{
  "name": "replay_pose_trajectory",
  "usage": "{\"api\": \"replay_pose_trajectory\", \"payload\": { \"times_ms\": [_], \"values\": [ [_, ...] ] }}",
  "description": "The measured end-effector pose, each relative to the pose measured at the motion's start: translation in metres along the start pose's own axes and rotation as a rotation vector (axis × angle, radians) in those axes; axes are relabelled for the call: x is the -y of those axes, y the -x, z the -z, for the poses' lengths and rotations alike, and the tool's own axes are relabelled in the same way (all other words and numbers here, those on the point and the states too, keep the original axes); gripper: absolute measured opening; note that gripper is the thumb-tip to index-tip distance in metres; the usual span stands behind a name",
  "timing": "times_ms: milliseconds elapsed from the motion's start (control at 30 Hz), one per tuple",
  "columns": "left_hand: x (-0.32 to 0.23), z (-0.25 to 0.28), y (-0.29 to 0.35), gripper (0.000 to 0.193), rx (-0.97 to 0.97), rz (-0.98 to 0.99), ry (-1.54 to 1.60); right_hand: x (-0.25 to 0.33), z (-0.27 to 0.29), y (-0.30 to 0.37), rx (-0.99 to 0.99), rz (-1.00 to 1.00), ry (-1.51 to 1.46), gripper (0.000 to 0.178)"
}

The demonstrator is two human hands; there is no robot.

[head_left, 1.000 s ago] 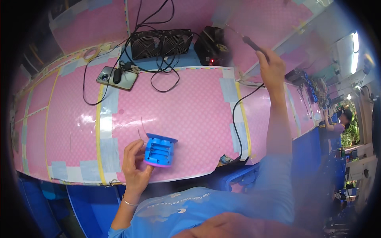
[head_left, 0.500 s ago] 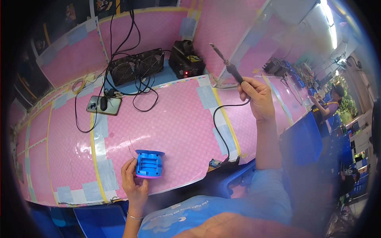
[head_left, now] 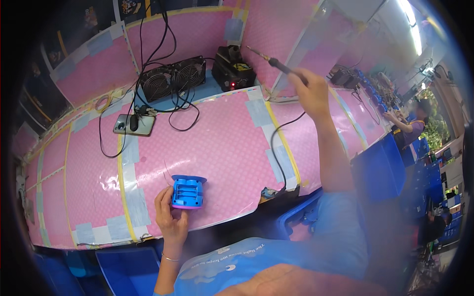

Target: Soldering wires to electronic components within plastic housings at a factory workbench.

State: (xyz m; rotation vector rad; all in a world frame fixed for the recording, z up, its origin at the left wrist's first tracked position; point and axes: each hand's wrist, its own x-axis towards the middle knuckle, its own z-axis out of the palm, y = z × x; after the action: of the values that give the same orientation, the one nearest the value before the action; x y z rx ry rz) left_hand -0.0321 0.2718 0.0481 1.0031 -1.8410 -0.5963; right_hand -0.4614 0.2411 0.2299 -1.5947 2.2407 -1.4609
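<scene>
My left hand [head_left: 170,222] is closed on a blue plastic battery housing [head_left: 188,187] at the table's near edge. Its open battery compartment faces up, with metal contacts inside and a magenta rim along the near side. A thin wire [head_left: 166,170] sticks up beside it. High on the right, my right hand [head_left: 313,96] grips a soldering iron [head_left: 279,65] by its dark handle. The iron is held in the air, its tip pointing up and left, close in view to a black soldering station [head_left: 234,71] with a red light. From below the hand a black cord runs down to the table's edge.
Two black fans [head_left: 173,79] stand at the back with tangled cables before them. A phone [head_left: 133,125] lies at the left on the pink-covered table [head_left: 222,143]. Blue bins [head_left: 126,271] sit below the edge. Another person [head_left: 410,126] works at the far right.
My right hand has swung the soldering iron up and left, so it lies flatter with its tip nearer the soldering station. The left hand still holds the housing; the whole view has shifted slightly.
</scene>
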Motion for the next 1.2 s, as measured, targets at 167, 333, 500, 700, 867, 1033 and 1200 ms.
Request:
{"api": "replay_pose_trajectory", "payload": {
  "times_ms": [167, 333, 500, 700, 867, 1033, 1200],
  "values": [
    [-0.001, 0.001, 0.000, 0.063, 0.002, -0.013, -0.051, -0.011, -0.054, -0.076, -0.124, 0.346, 0.651, 0.024],
    [0.000, 0.002, 0.000, 0.063, 0.010, -0.011, -0.054, -0.016, -0.090, -0.115, -0.050, 0.358, 0.830, 0.022],
    [0.003, 0.002, -0.001, 0.065, 0.038, -0.011, -0.049, -0.023, -0.109, -0.128, -0.039, 0.405, 0.878, 0.015],
    [0.004, 0.002, 0.000, 0.068, 0.038, -0.001, -0.024, -0.033, -0.134, -0.149, -0.044, 0.501, 0.815, 0.014],
    [0.002, 0.003, -0.004, 0.068, 0.025, -0.055, -0.022, -0.032, -0.131, -0.131, -0.107, 0.472, 0.727, 0.023],
    [0.008, 0.003, -0.003, 0.065, 0.004, -0.032, -0.046, 0.000, -0.106, -0.036, -0.122, 0.717, 0.315, 0.035],
    [0.014, 0.000, 0.005, 0.066, -0.036, 0.118, 0.118, 0.045, -0.117, 0.133, 0.583, 0.478, -0.099, 0.068]
  ]
}}
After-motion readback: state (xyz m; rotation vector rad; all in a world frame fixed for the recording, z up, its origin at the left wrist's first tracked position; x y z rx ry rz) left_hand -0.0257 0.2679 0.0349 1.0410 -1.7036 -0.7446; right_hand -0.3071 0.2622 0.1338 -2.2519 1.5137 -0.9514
